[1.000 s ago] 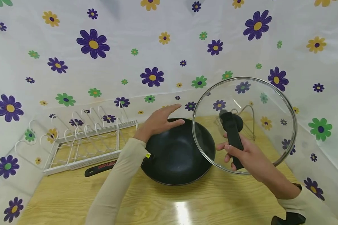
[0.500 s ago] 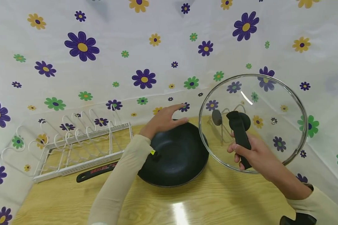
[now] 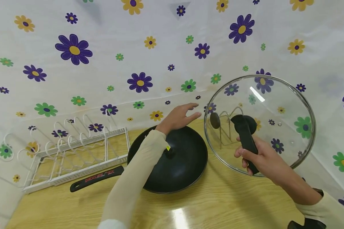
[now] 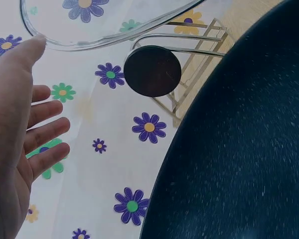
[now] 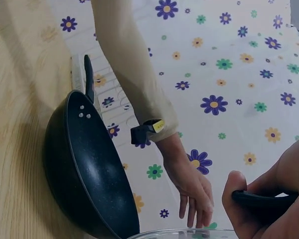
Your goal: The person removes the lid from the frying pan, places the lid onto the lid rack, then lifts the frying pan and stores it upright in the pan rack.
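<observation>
My right hand (image 3: 262, 156) grips the black upright handle of a large clear glass lid (image 3: 289, 127) with a metal rim. The lid is held up and tilted, to the right of a black wok (image 3: 186, 168). Across the far side of the wok reaches my left hand (image 3: 177, 118), its fingers stretched towards the lid's left rim and holding nothing. In the left wrist view its thumb tip (image 4: 39, 44) appears close to the rim; contact cannot be told. The wok stands on the wooden table with its long handle (image 3: 97, 178) pointing left, and my left forearm covers part of it.
A white wire dish rack (image 3: 74, 173) stands at the back left, behind the wok's handle. Behind the lid is a small metal wire stand (image 4: 189, 52) with a dark round disc (image 4: 152, 71). A flower-patterned sheet (image 3: 160, 25) hangs behind the table (image 3: 149, 210).
The lid, in my right hand, has moved right, farther from the wok. My left hand has passed over the wok to the right. The head view has turned slightly right.
</observation>
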Action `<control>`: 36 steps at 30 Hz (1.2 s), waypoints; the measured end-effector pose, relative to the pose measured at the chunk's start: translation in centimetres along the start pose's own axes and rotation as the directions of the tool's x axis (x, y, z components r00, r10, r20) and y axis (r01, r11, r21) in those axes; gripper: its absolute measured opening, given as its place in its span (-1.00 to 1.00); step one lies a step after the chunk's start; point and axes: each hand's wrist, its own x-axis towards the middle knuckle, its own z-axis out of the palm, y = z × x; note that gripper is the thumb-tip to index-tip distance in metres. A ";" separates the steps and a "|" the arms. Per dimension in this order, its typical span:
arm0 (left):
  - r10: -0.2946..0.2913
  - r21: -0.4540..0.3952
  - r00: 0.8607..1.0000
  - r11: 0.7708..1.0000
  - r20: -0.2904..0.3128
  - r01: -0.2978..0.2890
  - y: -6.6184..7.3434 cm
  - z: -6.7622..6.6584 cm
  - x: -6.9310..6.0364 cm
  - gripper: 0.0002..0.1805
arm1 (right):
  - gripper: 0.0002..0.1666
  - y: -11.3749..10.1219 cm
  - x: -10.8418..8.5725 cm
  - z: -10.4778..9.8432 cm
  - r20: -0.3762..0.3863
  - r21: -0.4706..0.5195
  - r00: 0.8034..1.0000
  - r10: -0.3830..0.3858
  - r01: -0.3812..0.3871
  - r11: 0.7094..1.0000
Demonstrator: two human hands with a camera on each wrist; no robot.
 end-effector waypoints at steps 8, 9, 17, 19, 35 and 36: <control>-0.033 -0.070 0.999 0.997 0.006 0.033 0.1 1.9 2.6 -0.36 | -0.39 0.4 -0.7 -0.4 -0.032 0.006 0.999 0.024 -0.024 1.000; -0.037 -0.076 0.999 0.996 0.011 0.038 0.1 2.2 2.8 -0.35 | -0.38 0.4 -0.7 -0.5 -0.037 0.006 0.999 0.029 -0.029 1.000; -0.078 -0.130 0.997 0.989 -0.006 0.076 -0.8 4.3 4.1 -0.35 | -0.41 0.0 -0.5 -0.7 -0.089 -0.048 0.995 0.049 -0.053 0.997; -0.095 -0.134 0.995 0.987 -0.008 0.093 -1.0 4.8 4.4 -0.34 | -0.41 -0.2 -0.3 -0.8 -0.100 -0.067 0.994 0.052 -0.059 0.996; -0.131 -0.165 0.988 0.976 0.088 0.144 0.1 7.6 7.0 -0.23 | -0.55 -1.9 1.0 -2.1 -0.188 -0.193 0.982 -0.020 -0.017 0.981; -0.129 -0.163 0.987 0.976 0.093 0.143 0.2 7.8 7.1 -0.22 | -0.56 -2.1 1.1 -2.2 -0.194 -0.208 0.981 -0.026 -0.015 0.978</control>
